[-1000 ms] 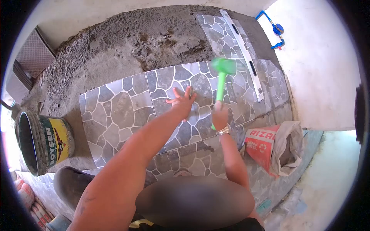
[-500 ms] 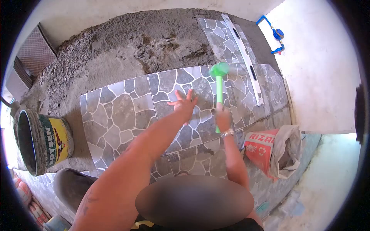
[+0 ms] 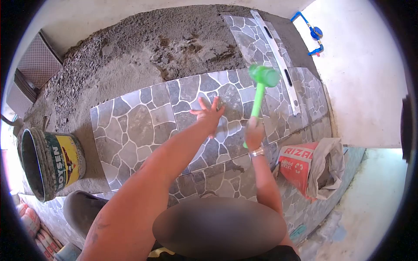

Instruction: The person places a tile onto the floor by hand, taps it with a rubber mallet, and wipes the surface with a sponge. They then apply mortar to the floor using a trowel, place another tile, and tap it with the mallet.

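My left hand [image 3: 209, 116] lies with fingers spread on a grey stone-patterned floor tile [image 3: 233, 104]. In my right hand [image 3: 254, 134] is the handle of a green rubber mallet [image 3: 264, 77], its head blurred by motion above the tiles. A watch circles my right wrist. Another patterned tile [image 3: 135, 124] adjoins on the left. Up and to the right, a long spirit level [image 3: 281, 61] rests across the tiles.
Rough grey mortar [image 3: 130, 61] spreads behind the tiles. A Boysen bucket [image 3: 65, 161] stands at left, an open red-and-white Rizal sack [image 3: 300, 167] at right. Blue piping with a meter [image 3: 316, 33] runs along the right wall. Mesh panels [image 3: 39, 61] lean at far left.
The mallet head has swung right and appears larger, raised nearer the camera. My left hand stays spread on the same tile. The view has shifted slightly.
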